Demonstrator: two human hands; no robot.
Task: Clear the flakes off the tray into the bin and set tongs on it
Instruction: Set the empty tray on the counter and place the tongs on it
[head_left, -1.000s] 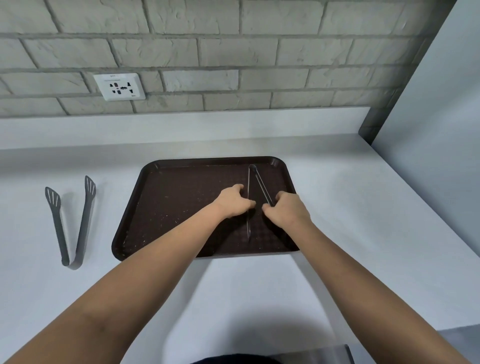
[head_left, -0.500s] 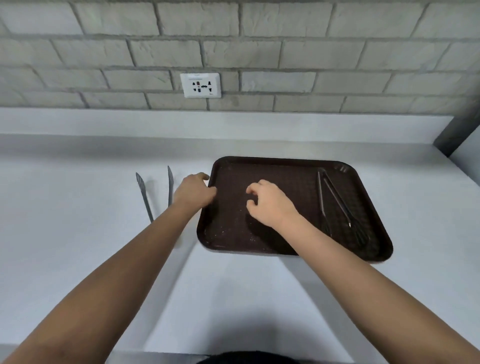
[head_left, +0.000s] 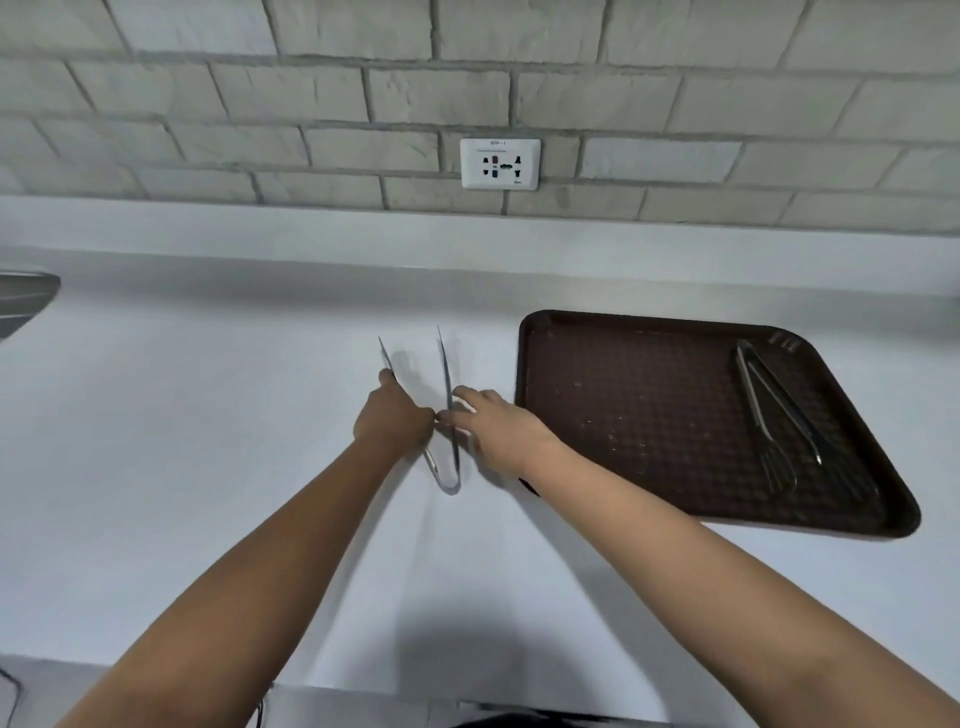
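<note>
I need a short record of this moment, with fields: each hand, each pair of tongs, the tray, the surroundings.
left hand: grips left arm of counter tongs
right hand: fingers straight, at the right arm of these tongs
counter tongs: lie left of tray, tips toward wall
tray tongs: lie on tray's right side
tray: brown, some specks remain
counter: white
socket: on brick wall

two tongs (head_left: 444, 415) (head_left: 774, 415) — one tray (head_left: 623, 415), two hands (head_left: 395, 421) (head_left: 498, 431)
</note>
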